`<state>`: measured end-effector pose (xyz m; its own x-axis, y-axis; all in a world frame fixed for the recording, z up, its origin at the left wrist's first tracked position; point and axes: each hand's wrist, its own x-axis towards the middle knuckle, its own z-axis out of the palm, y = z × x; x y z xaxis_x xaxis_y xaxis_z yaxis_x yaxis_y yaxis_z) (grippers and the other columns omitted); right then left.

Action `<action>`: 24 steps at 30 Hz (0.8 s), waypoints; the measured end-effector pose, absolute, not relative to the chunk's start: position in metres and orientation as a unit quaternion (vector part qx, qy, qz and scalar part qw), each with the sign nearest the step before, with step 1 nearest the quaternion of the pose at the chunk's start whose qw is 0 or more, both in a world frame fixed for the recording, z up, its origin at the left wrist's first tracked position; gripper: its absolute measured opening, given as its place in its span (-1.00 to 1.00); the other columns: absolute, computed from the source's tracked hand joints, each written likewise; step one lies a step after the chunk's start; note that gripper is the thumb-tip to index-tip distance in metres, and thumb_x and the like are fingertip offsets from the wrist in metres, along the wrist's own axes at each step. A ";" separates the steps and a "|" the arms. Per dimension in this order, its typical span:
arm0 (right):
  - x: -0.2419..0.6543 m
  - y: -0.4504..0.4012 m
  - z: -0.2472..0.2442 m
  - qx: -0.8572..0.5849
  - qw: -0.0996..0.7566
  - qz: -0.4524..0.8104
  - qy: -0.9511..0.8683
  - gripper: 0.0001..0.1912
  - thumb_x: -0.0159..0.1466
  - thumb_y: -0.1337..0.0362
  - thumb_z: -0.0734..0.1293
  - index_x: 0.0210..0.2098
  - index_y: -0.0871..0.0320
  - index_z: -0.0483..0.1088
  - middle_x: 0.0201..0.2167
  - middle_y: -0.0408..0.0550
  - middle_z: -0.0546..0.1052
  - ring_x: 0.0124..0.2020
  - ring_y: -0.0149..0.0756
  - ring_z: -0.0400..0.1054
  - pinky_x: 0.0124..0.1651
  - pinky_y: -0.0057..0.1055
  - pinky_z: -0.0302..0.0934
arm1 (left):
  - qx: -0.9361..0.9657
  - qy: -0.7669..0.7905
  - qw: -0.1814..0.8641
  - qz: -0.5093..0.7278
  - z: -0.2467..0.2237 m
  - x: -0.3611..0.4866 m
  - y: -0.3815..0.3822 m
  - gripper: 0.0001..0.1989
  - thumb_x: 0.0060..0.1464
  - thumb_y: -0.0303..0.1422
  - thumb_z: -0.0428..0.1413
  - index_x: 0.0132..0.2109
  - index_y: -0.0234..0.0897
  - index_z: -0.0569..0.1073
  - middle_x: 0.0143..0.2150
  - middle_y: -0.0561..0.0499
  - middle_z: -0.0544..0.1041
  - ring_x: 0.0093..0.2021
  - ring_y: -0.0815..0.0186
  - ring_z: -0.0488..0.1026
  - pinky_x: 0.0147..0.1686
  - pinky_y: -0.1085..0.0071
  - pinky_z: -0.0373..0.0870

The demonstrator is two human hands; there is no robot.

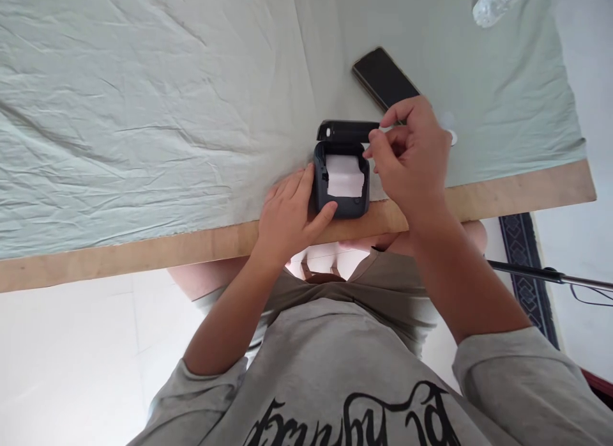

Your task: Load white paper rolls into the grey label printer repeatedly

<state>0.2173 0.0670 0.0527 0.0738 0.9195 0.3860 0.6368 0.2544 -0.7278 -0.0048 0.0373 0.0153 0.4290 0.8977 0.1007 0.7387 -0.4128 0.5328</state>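
A small dark portable printer [352, 207] sits at the table's front edge with its lid [347, 131] raised. A white paper roll [345, 176] lies inside its compartment. My left hand [290, 211] braces the printer, fingers along its left side and thumb over the front corner. At the lid's right end, the bent fingers and thumb of my right hand [412, 158] close on its edge. Part of the lid is hidden behind those fingertips. Just beyond my right hand lies a dark phone [385, 77], its lower corner covered by the hand.
Pale green cloth [167, 114] covers the table, wrinkled on the left, with a bare wooden edge [522, 192] in front. A clear plastic bottle [495, 5] lies at the far right. Small white round pieces [453, 137] sit right of my right hand. A dark pole [527, 271] extends beside the table.
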 end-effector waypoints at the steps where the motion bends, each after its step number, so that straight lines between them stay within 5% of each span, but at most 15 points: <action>1: 0.218 0.071 0.053 -0.587 0.420 0.159 -0.674 -0.87 0.42 0.09 0.39 -0.16 -0.03 0.40 -0.48 -0.24 0.57 -0.53 -0.35 0.37 -0.28 -0.23 0.32 | 0.820 0.498 0.209 0.190 0.015 -0.005 0.037 -0.24 0.44 0.07 -0.13 0.48 -0.44 0.23 0.42 -0.33 0.41 0.43 -0.05 0.36 0.36 0.05 0.28; 5: 0.216 0.086 0.056 -0.622 0.227 0.161 -0.732 -0.82 0.23 0.27 0.53 -0.28 -0.02 0.44 -0.44 -0.19 0.56 -0.44 -0.26 0.37 -0.23 -0.20 0.22 | 0.824 0.491 0.204 0.195 0.015 -0.004 0.038 -0.21 0.45 0.07 -0.13 0.48 -0.53 0.23 0.40 -0.36 0.43 0.41 -0.07 0.38 0.36 0.06 0.29; 8: 0.209 0.097 0.066 -0.625 0.040 0.148 -0.766 -0.73 0.18 0.36 0.52 -0.16 -0.06 0.52 -0.41 -0.16 0.54 -0.39 -0.19 0.37 -0.26 -0.23 0.13 | 0.824 0.493 0.202 0.193 0.015 -0.004 0.037 -0.18 0.45 0.11 -0.18 0.48 -0.54 0.22 0.40 -0.37 0.43 0.41 -0.07 0.38 0.36 0.05 0.29; 11: 0.203 0.107 0.082 -0.586 -0.023 0.151 -0.796 -0.67 0.15 0.36 0.50 -0.10 -0.07 0.54 -0.39 -0.14 0.54 -0.37 -0.19 0.37 -0.28 -0.27 0.09 | 0.822 0.491 0.212 0.196 0.017 -0.005 0.037 -0.11 0.46 0.16 -0.34 0.48 -0.54 0.23 0.40 -0.37 0.43 0.42 -0.07 0.36 0.36 0.05 0.29; 15: 0.214 0.099 0.103 -0.578 0.052 0.211 -0.787 -0.66 0.08 0.36 0.51 -0.16 -0.07 0.52 -0.34 -0.16 0.58 -0.40 -0.27 0.32 -0.30 -0.29 0.09 | 0.813 0.484 0.237 0.219 0.017 -0.008 0.037 -0.03 0.43 0.14 -0.57 0.48 -0.52 0.25 0.38 -0.37 0.45 0.42 -0.03 0.37 0.35 0.06 0.29; 20: 0.249 0.049 0.081 -0.551 0.430 0.394 -0.597 -0.68 0.24 0.07 0.41 -0.03 -0.16 0.34 -0.23 -0.21 0.57 -0.52 -0.36 0.15 -0.48 -0.36 -0.03 | 0.811 0.480 0.244 0.228 0.016 -0.008 0.037 -0.04 0.44 0.13 -0.57 0.46 -0.51 0.27 0.40 -0.37 0.43 0.41 -0.03 0.37 0.36 0.06 0.27; 24: 0.274 0.019 0.027 -0.588 0.512 0.441 -0.445 -0.69 0.21 0.06 0.37 -0.05 -0.16 0.35 -0.30 -0.19 0.45 -0.51 -0.35 0.11 -0.54 -0.38 -0.06 | 0.812 0.480 0.242 0.225 0.015 -0.008 0.038 -0.04 0.43 0.15 -0.55 0.46 -0.48 0.28 0.39 -0.37 0.44 0.39 -0.07 0.39 0.33 0.03 0.29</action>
